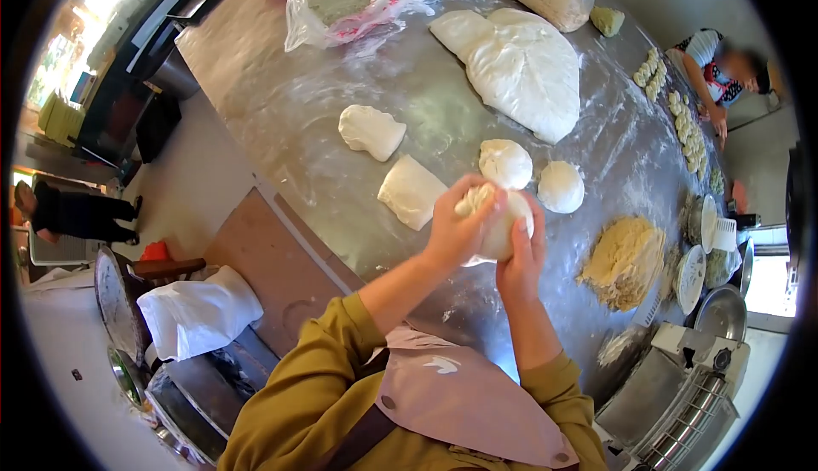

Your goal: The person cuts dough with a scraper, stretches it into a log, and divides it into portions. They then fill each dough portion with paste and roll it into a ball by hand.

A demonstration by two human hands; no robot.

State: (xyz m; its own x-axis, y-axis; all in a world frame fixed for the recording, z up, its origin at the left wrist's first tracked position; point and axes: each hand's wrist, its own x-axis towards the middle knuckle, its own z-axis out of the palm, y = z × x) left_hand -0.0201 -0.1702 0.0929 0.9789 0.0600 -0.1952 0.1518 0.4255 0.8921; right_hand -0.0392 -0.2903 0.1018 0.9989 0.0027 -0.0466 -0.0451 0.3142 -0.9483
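A piece of white dough [497,239] is held between both my hands above the metal table [341,207]. My left hand [458,226] wraps round its left side, with a lumpy, yellowish mass [474,200] showing at the thumb. Fingers of my right hand [521,254] are curled against the dough's right side. Just beyond my hands lie two rounded dough balls, one [505,163] nearer the middle and another [561,186] to its right. Two cut dough pieces, one [411,192] close to my left hand and one [371,132] farther off, rest on the left.
A large dough slab [524,66] lies at the back, beside a plastic bag [345,7]. Yellow crumbly dough [626,262] sits to the right. A rolling machine [682,403] stands at lower right. One person [711,66] works at far right; another [81,211] stands at left.
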